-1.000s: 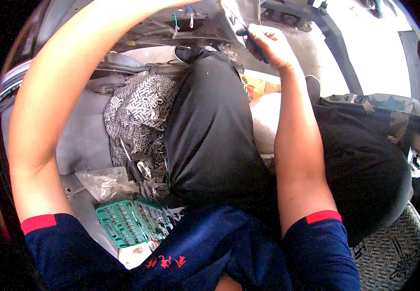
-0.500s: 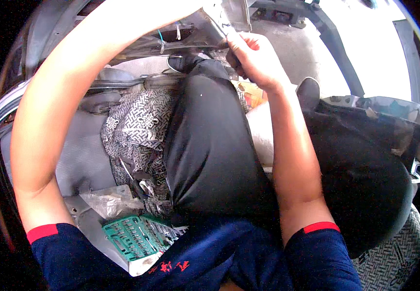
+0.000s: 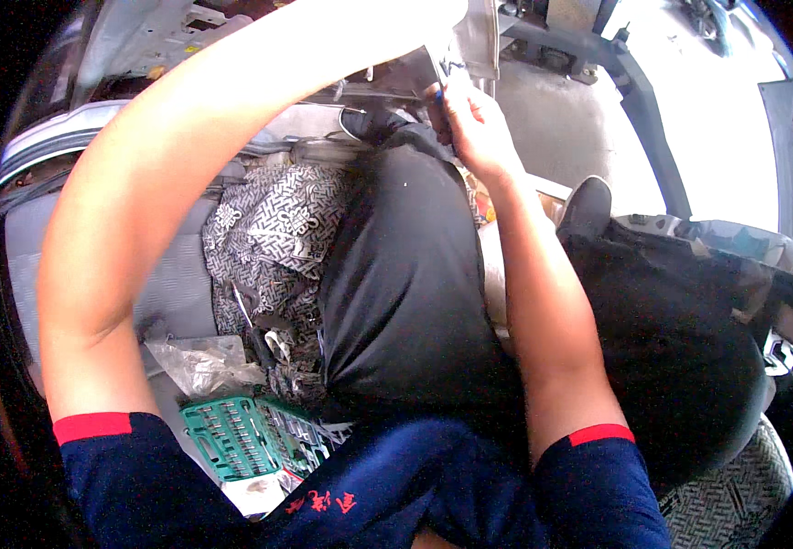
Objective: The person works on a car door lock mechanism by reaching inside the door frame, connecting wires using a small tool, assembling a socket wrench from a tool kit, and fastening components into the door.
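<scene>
Compared with a second ago, your right hand (image 3: 474,128) has slid left and up along the underside of the dash, so it now sits top centre of the frame, tucked right against the pale metal bracket (image 3: 479,41) up there. Back then the dark-handled tool (image 3: 435,102) stuck out clearly above your fist; now only a sliver of dark handle shows at your fingertips, and the rest is buried. I'd read that as the tip having gone into whatever you're working on, so you're engaged rather than just lining up.

Your right hand is clenched around that tool. From the bit that shows, its long axis runs roughly up-and-down in the frame, working end pointing toward the top edge and leaning a touch left into the bracket. Can't see the tip itself.

Your left hand is washed out by glare at the top centre, so I can't tell whether it's gripping anything; the forearm arcs up from the lower left to the same spot.

The green socket set (image 3: 250,439) lies open at the lower left, next to a crumpled clear plastic bag (image 3: 199,361), with a patterned cloth (image 3: 277,229) above it.
</scene>
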Demonstrator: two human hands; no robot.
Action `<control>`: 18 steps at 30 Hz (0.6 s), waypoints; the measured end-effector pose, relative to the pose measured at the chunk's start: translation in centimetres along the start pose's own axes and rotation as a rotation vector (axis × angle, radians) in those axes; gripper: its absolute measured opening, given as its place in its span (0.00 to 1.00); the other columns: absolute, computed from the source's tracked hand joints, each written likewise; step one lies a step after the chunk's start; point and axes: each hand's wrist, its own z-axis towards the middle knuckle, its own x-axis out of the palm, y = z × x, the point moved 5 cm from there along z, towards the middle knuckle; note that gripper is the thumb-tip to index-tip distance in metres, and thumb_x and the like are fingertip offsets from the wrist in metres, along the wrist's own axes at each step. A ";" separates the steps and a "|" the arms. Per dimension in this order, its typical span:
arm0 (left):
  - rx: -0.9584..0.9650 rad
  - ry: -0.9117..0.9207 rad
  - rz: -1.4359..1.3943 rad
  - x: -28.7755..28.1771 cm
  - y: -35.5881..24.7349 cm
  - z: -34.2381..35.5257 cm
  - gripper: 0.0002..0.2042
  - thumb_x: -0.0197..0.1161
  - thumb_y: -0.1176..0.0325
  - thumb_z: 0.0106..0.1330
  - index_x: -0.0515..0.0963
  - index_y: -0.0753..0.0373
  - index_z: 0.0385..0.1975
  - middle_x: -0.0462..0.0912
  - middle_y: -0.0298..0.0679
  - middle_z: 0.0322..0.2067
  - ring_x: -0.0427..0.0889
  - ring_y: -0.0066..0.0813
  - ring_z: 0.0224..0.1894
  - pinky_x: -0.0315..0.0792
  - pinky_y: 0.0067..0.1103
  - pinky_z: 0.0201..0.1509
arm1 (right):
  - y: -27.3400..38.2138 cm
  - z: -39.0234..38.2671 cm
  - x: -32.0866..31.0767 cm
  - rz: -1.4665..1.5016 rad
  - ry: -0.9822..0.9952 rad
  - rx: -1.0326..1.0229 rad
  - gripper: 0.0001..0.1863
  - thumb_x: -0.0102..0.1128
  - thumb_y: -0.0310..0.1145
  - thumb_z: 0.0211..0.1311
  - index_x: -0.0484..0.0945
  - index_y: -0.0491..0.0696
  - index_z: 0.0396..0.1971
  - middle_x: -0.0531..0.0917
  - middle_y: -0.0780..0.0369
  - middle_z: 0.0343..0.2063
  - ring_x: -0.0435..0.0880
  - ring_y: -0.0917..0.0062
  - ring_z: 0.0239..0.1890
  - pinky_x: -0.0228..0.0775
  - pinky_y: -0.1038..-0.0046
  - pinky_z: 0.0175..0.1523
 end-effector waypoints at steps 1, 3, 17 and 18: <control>0.000 0.019 -0.004 0.2 0.0 0.0 0.08 0.61 0.65 0.56 0.87 0.56 0.26 0.83 0.36 0.32 0.76 0.37 0.47 0.64 0.35 0.63 | -0.3 0.3 0.2 -0.107 -0.021 -0.068 0.20 0.46 0.47 0.80 0.80 0.46 0.44 0.75 0.69 0.24 0.70 0.85 0.25 0.64 0.79 0.32; 0.012 0.012 0.004 0.3 -0.1 0.0 0.08 0.61 0.65 0.57 0.86 0.56 0.27 0.83 0.36 0.33 0.76 0.36 0.46 0.64 0.33 0.61 | -1.1 0.7 0.5 -0.159 -0.058 -0.133 0.21 0.44 0.47 0.81 0.79 0.45 0.42 0.75 0.69 0.25 0.71 0.84 0.27 0.65 0.78 0.34; -0.133 -0.073 -0.103 2.4 0.2 -0.5 0.05 0.60 0.65 0.58 0.82 0.55 0.26 0.80 0.37 0.30 0.79 0.35 0.38 0.71 0.31 0.42 | 0.2 0.3 -2.8 -0.148 -0.078 0.152 0.18 0.51 0.45 0.78 0.81 0.45 0.42 0.77 0.71 0.27 0.72 0.87 0.30 0.64 0.80 0.36; -0.087 -0.053 -0.121 2.4 0.1 -0.2 0.05 0.60 0.65 0.58 0.82 0.55 0.25 0.80 0.37 0.30 0.79 0.35 0.38 0.71 0.31 0.42 | 0.9 0.4 -3.0 -0.175 -0.085 0.072 0.18 0.52 0.46 0.78 0.81 0.46 0.42 0.76 0.72 0.26 0.71 0.87 0.29 0.64 0.80 0.35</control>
